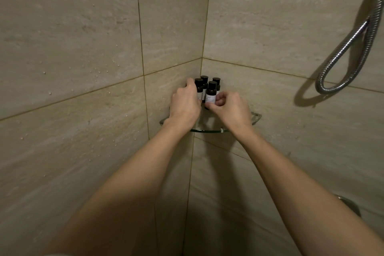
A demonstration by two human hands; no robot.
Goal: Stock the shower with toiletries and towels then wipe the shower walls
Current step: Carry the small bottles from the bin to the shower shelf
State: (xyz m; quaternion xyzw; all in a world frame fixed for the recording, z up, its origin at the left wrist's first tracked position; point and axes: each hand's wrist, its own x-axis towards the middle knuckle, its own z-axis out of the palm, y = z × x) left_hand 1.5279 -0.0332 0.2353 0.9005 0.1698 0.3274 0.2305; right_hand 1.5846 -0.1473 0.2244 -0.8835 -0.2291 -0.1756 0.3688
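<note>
while reaching both arms into the corner, curls the left hand (184, 106) grip round the left bottle (198, 86), pinches the front bottle (211, 92) low in the right hand (230, 108) grip; finds four bottles (216, 80) crowded at the back of the glass shelf (207, 130), front rim bare.

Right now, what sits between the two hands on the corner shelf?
In the head view, the front bottle stands between them: the right hand pinches it, the left hand grips the left bottle.

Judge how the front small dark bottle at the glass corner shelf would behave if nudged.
The front bottle, tall and narrow, probably tips easily. Its round body would likely roll off the glass shelf. Small, so probably light.
</note>
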